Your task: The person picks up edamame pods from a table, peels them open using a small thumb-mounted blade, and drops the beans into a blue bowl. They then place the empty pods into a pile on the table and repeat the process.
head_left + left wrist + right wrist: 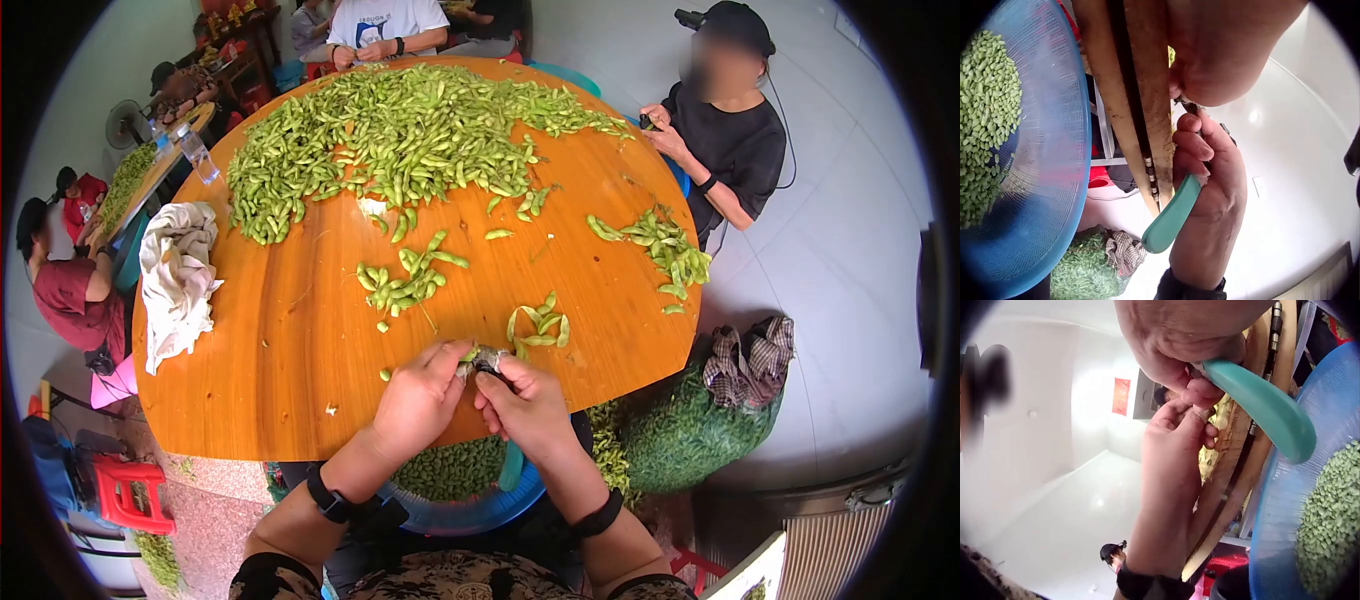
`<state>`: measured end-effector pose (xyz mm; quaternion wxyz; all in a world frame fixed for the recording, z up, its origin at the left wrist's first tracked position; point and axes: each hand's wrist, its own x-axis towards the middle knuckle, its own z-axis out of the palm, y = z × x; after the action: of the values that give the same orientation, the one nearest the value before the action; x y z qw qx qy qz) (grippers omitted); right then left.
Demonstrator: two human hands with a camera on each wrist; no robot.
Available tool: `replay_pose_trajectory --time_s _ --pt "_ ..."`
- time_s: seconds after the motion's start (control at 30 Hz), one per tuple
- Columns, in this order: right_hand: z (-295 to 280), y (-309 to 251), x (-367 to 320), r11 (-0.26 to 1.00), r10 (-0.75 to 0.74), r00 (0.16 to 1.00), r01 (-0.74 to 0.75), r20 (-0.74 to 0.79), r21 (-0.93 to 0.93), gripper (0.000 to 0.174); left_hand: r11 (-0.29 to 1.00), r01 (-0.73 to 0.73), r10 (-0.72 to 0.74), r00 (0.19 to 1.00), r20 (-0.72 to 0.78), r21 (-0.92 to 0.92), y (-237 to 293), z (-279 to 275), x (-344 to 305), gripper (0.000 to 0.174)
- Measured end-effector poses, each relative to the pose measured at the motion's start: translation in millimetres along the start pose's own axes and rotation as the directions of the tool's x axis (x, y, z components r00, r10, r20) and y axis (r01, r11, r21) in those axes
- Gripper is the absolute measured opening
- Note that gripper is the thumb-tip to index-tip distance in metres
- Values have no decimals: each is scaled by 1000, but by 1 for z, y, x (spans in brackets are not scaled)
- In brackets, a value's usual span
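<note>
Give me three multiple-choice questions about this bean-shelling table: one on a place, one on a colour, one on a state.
1. Where is the round blue plastic basket of shelled green beans?
A on the round wooden table; B below its near edge; C on the floor by the far wall.
2. What colour is the handle of the small curved-handled tool in the right hand?
A red; B black; C teal.
3. What is the left hand doing?
A pinching a green pod; B lying flat; C hanging idle.
Answers: B, the basket shows under the table edge by the person's lap; C, both wrist views show a teal handle; A, its fingertips curl on the pod.
</note>
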<state>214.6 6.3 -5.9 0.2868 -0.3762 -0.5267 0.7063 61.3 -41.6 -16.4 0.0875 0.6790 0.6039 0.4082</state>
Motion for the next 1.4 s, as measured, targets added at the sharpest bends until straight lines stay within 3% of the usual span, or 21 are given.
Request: replay_pose_trajectory --time_s 0.07,0.2,0.27,0.3,0.37,0.43,0.5,0.53,0.6,0.73,0.8,0.93,1.0,1.13,1.2,1.23,1.3,1.37,1.4 --pt "2 1 1 1000 -15 1000 15 -13 11 10 997 11 -15 999 -51 -82 -1 2 -1 28" --pt "3 7 6 998 -55 997 56 -45 12 10 990 69 -68 998 11 -127 -2 -2 -2 26" --pt "3 2 4 999 -24 998 26 -50 38 11 881 296 -247 953 175 -370 -2 -5 0 26" --pt "3 -1 4 998 1 999 2 -48 63 11 878 300 -249 952 179 -372 -4 -6 1 26" --pt "-1 -2 7 996 40 999 -38 -15 85 11 661 378 -274 926 260 -648 -10 -9 2 26" --pt "-4 -4 8 992 73 997 -74 19 104 12 609 409 -266 913 311 -680 -14 -12 6 29" --pt "-5 -6 7 990 60 997 -66 48 129 12 348 531 -328 841 430 -772 -12 -17 9 26" --pt "-4 -4 7 990 60 997 -66 50 125 12 347 528 -329 842 427 -775 -12 -16 10 26" --pt "1 5 7 988 -125 991 120 -45 -100 12 351 529 -375 835 401 -773 -12 -12 9 23" --pt "7 -4 -1 992 -92 989 81 -118 -93 12 316 496 -409 841 355 -809 -17 -15 6 19" --pt "4 -1 0 926 -278 949 224 -148 -304 12 310 387 -391 885 254 -868 -30 -12 4 17" --pt "8 -5 -1 884 -361 928 309 -91 -351 11 271 486 -385 846 369 -831 -21 -17 5 16" --pt "8 6 1 856 -348 937 327 21 -401 16 221 521 -405 818 408 -825 -21 -19 8 15" --pt "10 5 -2 857 -330 943 317 39 -405 13 248 495 -409 833 373 -833 -20 -14 6 23" --pt "10 -3 -5 891 -294 956 273 -3 -362 10 518 419 -343 900 268 -746 -15 -11 6 28" --pt "9 -7 -6 891 -294 956 271 -6 -365 10 516 419 -341 900 270 -747 -13 -9 4 28" --pt "6 -15 -7 952 -137 990 123 -31 -280 12 754 361 -311 932 186 -548 -11 -5 1 31" --pt "4 -17 -5 956 -124 992 115 -17 -272 13 809 329 -281 944 172 -487 -9 -7 3 36" --pt "4 -17 -4 960 -113 994 110 2 -258 14 903 175 -160 985 72 -393 -10 -5 3 38"
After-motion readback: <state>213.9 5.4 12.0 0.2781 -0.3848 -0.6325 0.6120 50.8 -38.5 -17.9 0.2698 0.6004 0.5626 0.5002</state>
